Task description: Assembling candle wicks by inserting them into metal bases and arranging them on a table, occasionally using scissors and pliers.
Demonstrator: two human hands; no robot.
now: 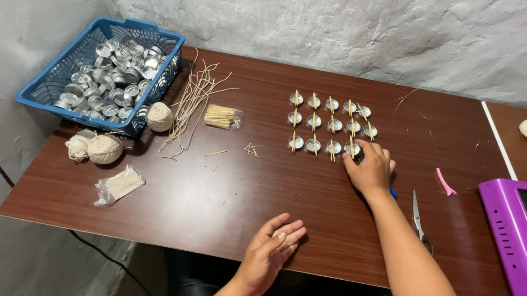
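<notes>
The right hand rests knuckles-up at the near right corner of the grid of small aluminium candle cups, fingers curled down over the corner cup; they seem to pinch it or the thin wooden stick lying across it, though the fingertips are hidden, so I cannot tell for certain. The left hand lies flat and empty on the brown table, well nearer the person than the grid, fingers loose. Each cup in the grid carries a stick across its rim (most run front to back). To seat this corner one well, I judge the stick should sit centred over the cup and parallel to its neighbours, without nudging the adjoining cups. Scissors and a pink clip lie right of the grid; a bundle of sticks and a blue basket of spare cups lie left.
</notes>
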